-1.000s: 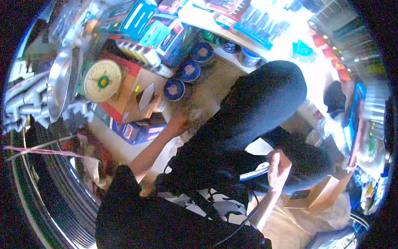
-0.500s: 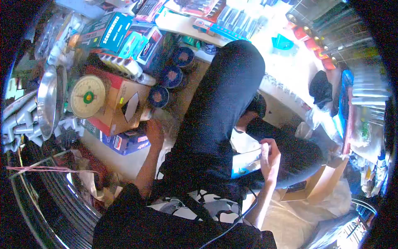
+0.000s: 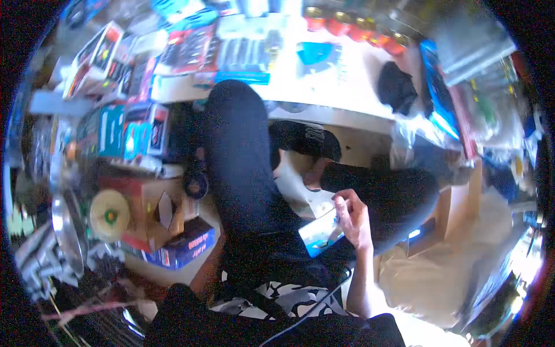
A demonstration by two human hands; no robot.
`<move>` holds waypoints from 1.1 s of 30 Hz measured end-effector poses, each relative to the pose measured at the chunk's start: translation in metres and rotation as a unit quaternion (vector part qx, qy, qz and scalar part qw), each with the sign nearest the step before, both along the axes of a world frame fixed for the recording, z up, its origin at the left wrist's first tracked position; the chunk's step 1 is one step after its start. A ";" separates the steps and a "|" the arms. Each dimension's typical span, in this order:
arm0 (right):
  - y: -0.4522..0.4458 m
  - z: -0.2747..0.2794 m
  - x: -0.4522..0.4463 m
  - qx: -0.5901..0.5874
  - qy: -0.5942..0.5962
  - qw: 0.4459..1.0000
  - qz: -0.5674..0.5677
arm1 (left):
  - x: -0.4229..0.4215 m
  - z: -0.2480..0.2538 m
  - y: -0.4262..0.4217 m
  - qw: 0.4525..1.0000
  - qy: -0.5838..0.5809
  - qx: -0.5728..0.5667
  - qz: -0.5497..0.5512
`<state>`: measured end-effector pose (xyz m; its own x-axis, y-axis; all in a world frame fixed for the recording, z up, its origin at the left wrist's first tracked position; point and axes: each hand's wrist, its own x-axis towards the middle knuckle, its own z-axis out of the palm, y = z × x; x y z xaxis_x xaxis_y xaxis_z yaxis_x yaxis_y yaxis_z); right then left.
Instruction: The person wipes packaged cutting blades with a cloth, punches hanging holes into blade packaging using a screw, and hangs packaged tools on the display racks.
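My right hand [image 3: 354, 218] pinches the upper right edge of a flat white and blue packet [image 3: 321, 232], which lies tilted over my lap between my bent legs. Of my left side only the forearm [image 3: 209, 272] shows, running up beside my left thigh; the hand itself is hidden behind the leg. Close to that forearm lies a blue and purple box [image 3: 188, 247]. A cardboard box [image 3: 151, 209] rests above it, with a round dial scale [image 3: 110, 215] at its left.
A bright white shelf [image 3: 335, 115] holding packaged goods runs across the top. A dark cap [image 3: 315, 139] is by my foot. At the right are an open cardboard box [image 3: 459, 205] and brown paper [image 3: 439, 283]. A metal pan [image 3: 68, 231] stands at the left.
The view has turned, so the shelf goods and scale have shifted. The packet now shows its broad face instead of its edge. My left hand, blurred near the round tins before, has dropped out of sight.
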<state>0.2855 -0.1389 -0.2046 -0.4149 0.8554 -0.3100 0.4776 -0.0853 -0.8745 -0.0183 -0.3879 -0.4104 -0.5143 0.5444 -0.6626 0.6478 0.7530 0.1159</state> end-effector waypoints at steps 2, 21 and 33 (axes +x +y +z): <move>0.001 -0.006 0.003 0.004 0.019 0.999 -0.035 | -0.005 0.006 0.002 1.000 0.006 0.007 -0.002; 0.008 -0.003 0.063 -0.010 0.249 0.941 -0.227 | -0.043 0.091 0.050 0.984 0.070 0.162 0.001; 0.022 0.014 0.106 -0.022 0.334 0.889 -0.312 | -0.061 0.108 0.098 0.970 0.075 0.232 -0.015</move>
<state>0.3912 -0.1166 -0.1911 0.0327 0.9769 -0.2114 -0.2989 -0.1923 -0.9347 -0.0798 -0.2896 -0.3025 -0.5652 0.7824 -0.2616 0.7044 0.6228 0.3405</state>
